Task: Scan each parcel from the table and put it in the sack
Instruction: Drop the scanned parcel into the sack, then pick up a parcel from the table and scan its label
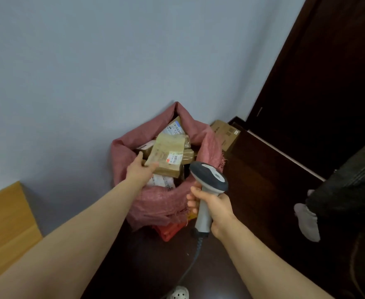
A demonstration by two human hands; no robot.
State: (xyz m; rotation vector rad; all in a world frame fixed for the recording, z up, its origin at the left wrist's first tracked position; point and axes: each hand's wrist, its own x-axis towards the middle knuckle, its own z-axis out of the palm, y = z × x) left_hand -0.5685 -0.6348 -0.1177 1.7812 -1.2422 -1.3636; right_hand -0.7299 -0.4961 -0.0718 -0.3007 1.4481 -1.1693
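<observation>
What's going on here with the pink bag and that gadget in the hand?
A person is bagging parcels. Their left hand holds a taped brown parcel at the mouth of a pink sack, which stands against the wall and already holds other parcels. The right hand grips a corded scanner right beside the sack. A box sits behind the sack, by the wall.

Sack (162, 203) is showing coarse pink woven fabric, fraying at the rim. Parcel (166, 152) is appearing as brown cardboard under glossy tape, carrying a paper label (175, 157). Scanner (209, 180) is presenting smooth matt grey-and-white plastic. Floor (259, 190) is gleaming as dark polished wood; wall (90, 72) is looking matt.
</observation>
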